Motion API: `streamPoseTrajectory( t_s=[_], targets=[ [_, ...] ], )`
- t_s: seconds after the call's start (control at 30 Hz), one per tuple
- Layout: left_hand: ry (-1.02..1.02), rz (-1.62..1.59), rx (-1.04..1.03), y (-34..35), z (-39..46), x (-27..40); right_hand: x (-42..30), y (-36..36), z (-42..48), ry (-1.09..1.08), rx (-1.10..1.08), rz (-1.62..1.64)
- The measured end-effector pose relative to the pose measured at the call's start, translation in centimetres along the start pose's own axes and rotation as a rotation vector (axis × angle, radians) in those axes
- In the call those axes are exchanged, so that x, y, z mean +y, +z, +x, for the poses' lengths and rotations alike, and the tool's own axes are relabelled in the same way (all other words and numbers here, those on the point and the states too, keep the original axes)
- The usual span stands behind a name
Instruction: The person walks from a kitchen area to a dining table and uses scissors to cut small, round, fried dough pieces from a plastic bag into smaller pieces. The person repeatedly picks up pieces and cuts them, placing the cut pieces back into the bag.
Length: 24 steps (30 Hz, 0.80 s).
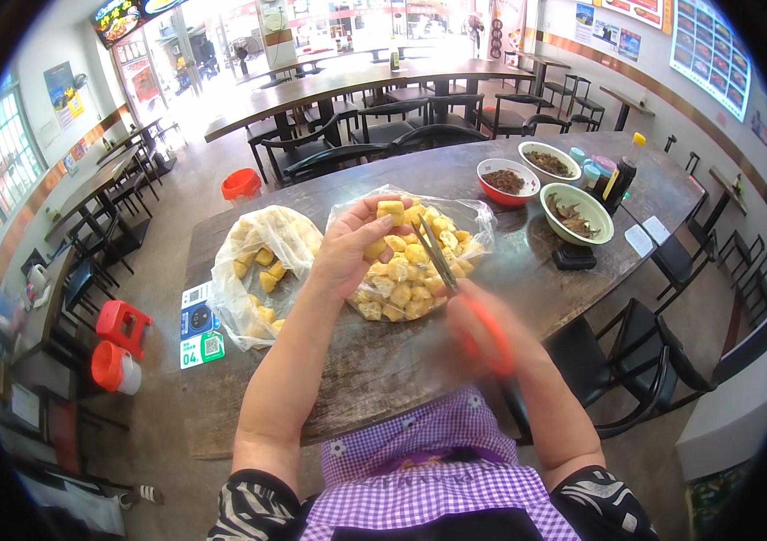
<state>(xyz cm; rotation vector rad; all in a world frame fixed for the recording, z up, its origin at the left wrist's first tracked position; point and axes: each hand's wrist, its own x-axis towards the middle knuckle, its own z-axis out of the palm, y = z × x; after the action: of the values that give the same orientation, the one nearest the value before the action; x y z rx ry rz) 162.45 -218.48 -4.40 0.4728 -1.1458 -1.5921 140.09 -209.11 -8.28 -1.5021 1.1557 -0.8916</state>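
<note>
Between the thumb and fingers of my left hand (351,245) is a yellow fried tofu puff (391,212). Another yellow piece (376,249) shows lower in the same palm. My right hand (485,331), blurred, grips red-handled scissors (439,255), whose blades are slightly apart and point up toward the held puff. Under both hands lies a clear plastic bag (485,220) spread wide, full of tofu puffs (417,253), some showing pale insides. Left of my forearm, a second plastic bag (231,237) stands with its mouth spread, several whole puffs (268,278) inside.
On the wooden table (356,379), a red bowl (510,197), a white bowl (525,150) and a pale green bowl (600,237) hold dark dried foods. Near them are a sauce bottle (623,176) and a black case (573,257). Printed code cards (202,349) lie at left. Chairs (572,358) stand at right.
</note>
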Motion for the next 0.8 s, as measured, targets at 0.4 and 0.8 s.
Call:
streamPoseTrajectory(
  t_s=[0.4, 0.8],
  targets=[
    [0.053, 0.016, 0.111, 0.9, -0.1, -2.3, -3.8, 0.9, -0.3, -0.048, 0.053, -0.282],
    [0.000, 0.334, 0.189, 0.3, 0.1, -3.5, -2.2, 0.8, 0.9, 0.126, 0.026, -0.170]
  ],
)
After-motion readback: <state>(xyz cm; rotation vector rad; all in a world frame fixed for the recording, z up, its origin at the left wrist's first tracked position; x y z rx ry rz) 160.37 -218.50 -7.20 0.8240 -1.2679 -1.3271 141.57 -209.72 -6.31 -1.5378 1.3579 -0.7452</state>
